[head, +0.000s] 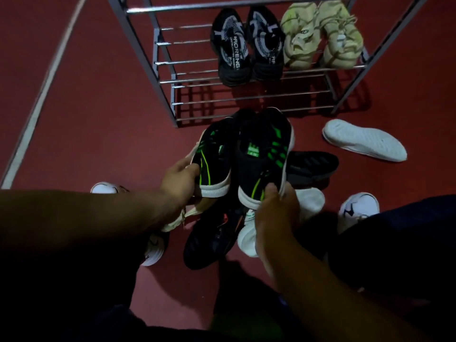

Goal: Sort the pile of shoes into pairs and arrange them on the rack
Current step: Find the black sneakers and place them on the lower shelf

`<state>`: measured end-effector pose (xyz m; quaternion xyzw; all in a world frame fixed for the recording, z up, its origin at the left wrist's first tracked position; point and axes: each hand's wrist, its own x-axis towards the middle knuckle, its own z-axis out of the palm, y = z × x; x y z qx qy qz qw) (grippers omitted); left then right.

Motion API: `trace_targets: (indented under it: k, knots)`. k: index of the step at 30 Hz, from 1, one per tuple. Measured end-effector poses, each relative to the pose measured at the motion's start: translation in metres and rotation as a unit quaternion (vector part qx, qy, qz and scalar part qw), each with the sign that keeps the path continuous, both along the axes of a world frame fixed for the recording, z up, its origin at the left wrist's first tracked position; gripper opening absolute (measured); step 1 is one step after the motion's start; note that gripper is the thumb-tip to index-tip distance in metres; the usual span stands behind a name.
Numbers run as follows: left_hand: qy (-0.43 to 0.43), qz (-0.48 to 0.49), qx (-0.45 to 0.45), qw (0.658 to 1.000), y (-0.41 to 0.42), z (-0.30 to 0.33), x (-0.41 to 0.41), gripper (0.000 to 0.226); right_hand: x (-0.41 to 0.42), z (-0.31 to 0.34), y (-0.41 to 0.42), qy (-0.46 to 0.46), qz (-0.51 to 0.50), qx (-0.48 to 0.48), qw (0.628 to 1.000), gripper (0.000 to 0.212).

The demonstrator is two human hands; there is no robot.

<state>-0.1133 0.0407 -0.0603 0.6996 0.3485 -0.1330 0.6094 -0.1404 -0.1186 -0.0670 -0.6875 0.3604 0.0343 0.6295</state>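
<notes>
I hold two matching black shoes with green stripes and white soles side by side above the pile, toes towards the rack. My left hand (181, 180) grips the left shoe (214, 159) at its side near the heel. My right hand (276, 206) pinches the heel of the right shoe (264, 154). The metal shoe rack (197, 81) stands ahead; a black-and-white pair (246, 45) and a pale yellow pair (320, 35) sit on its shelf. Under my hands lies the pile: a black shoe with orange marks (212, 238), a dark shoe (313, 165), white shoes (249, 235).
A white shoe (365, 143) lies sole-up on the red floor right of the pile. More white shoes lie at left (103, 187) and right (359, 206). A white line (37, 104) crosses the floor at left. The rack's left half and lower bars carry nothing.
</notes>
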Motion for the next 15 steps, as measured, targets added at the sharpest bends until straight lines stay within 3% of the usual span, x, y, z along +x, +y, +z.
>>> trace_targets:
  k: [7,11,15]
  knots:
    - [-0.093,0.08,0.11,0.986,0.044,-0.006,0.017,0.03,0.063,-0.028,0.034,-0.008,0.051,-0.015,0.999,0.04]
    - [-0.064,0.066,0.104,0.99,0.079,-0.002,0.038,0.021,0.122,-0.033,0.042,0.005,0.131,-0.02,0.991,0.033]
    - [-0.039,0.012,0.086,0.995,0.088,-0.027,0.062,0.026,0.178,-0.045,0.053,0.027,0.16,-0.028,0.986,0.036]
